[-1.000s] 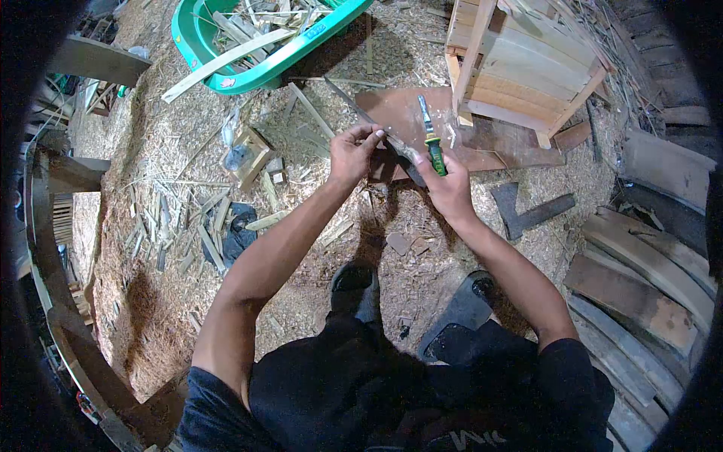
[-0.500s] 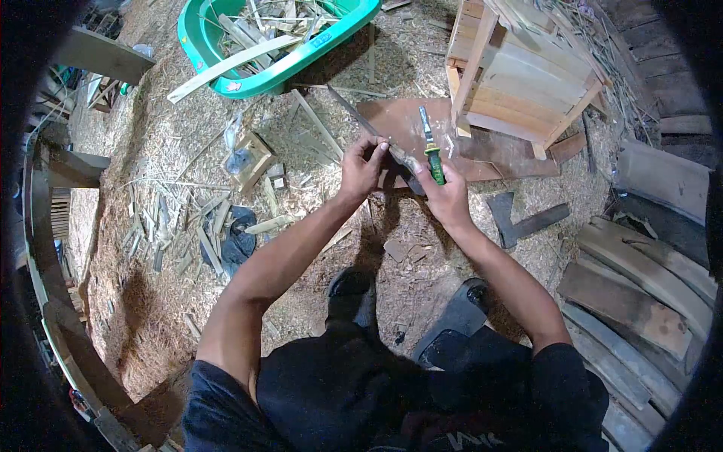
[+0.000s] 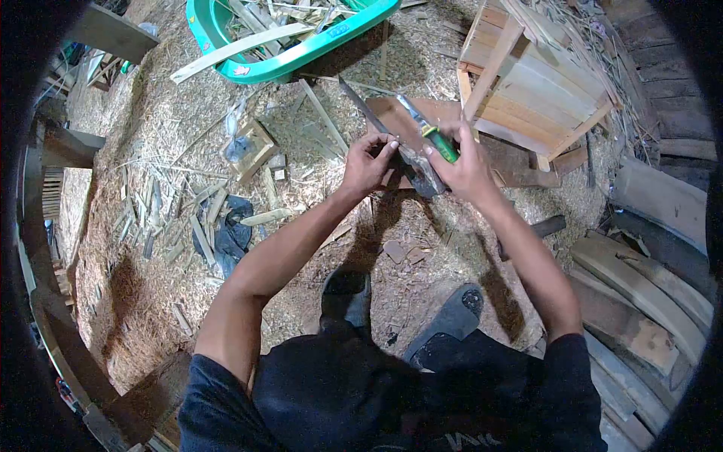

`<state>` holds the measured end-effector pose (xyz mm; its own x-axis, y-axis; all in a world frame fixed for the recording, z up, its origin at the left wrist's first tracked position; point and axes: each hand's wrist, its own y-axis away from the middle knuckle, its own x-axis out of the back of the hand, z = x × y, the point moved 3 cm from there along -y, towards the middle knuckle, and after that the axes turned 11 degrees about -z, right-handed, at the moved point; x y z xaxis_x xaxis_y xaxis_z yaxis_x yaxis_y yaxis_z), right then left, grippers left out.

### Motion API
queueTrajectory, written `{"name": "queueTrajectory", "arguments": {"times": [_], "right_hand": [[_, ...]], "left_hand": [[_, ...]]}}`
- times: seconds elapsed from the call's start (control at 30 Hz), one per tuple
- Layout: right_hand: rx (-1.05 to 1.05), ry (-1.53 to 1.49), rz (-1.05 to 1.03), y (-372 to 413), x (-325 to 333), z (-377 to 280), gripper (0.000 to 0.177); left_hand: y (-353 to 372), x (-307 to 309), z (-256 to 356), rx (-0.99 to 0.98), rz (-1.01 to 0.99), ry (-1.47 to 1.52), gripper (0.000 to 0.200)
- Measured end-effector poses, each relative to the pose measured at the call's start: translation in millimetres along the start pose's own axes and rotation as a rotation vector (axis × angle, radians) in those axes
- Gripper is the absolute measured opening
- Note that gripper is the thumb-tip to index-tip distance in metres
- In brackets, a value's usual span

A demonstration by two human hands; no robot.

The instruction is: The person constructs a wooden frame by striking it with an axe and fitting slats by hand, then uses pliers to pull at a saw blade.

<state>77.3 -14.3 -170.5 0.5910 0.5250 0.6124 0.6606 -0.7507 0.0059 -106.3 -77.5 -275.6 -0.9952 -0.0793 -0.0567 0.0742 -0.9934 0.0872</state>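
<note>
In my left hand (image 3: 368,163) I pinch a long dark blade-like tool (image 3: 361,105), whose narrow end points up and away to the left. Its wider, lower part lies between my two hands. My right hand (image 3: 465,160) grips a screwdriver-like tool with a green and yellow handle (image 3: 441,145), its metal shaft slanting up to the left. The fingers of that hand also touch the wide part of the dark tool. Beneath both tools a brown board (image 3: 422,113) lies on the ground.
A green tub (image 3: 290,64) of wood scraps stands at the top. Upper right is a wooden crate-like piece (image 3: 535,90). An axe handle (image 3: 546,226) shows beyond my right forearm. Planks (image 3: 633,324) are stacked at the right; a dark cloth (image 3: 230,237) lies left.
My right hand has risen slightly, and the green-handled tool now tilts more to the left. My right forearm now covers the axe head. The whole view has shifted a little.
</note>
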Motion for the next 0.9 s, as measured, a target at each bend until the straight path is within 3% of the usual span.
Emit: {"name": "queueTrajectory", "arguments": {"times": [0.07,0.17,0.4,0.5,0.6,0.7,0.8,0.9], "right_hand": [[0.041,0.068,-0.099,-16,13,-9,0.046],[0.28,0.404,-0.189,-29,20,-15,0.041],[0.406,0.485,-0.265,-47,18,-10,0.04],[0.157,0.296,-0.492,-50,10,1,0.04],[0.064,0.217,-0.522,-50,7,0,0.041],[0.391,0.383,-0.374,-50,8,-1,0.04],[0.29,0.504,-0.428,-50,4,1,0.045],[0.334,0.507,-0.275,-47,2,-2,0.048]], "left_hand": [[1,0,4,0.045,0.014,-0.025,0.011],[0,3,2,-0.063,0.051,-0.076,0.012],[-1,6,-3,-0.055,0.052,-0.158,0.013],[-1,6,-6,0.008,0.045,-0.158,0.014],[1,5,3,0.021,0.041,-0.121,0.016],[3,4,15,0.052,0.041,-0.132,0.016],[3,3,17,0.045,0.057,-0.145,0.017],[0,4,2,0.049,0.053,-0.114,0.018]]}}
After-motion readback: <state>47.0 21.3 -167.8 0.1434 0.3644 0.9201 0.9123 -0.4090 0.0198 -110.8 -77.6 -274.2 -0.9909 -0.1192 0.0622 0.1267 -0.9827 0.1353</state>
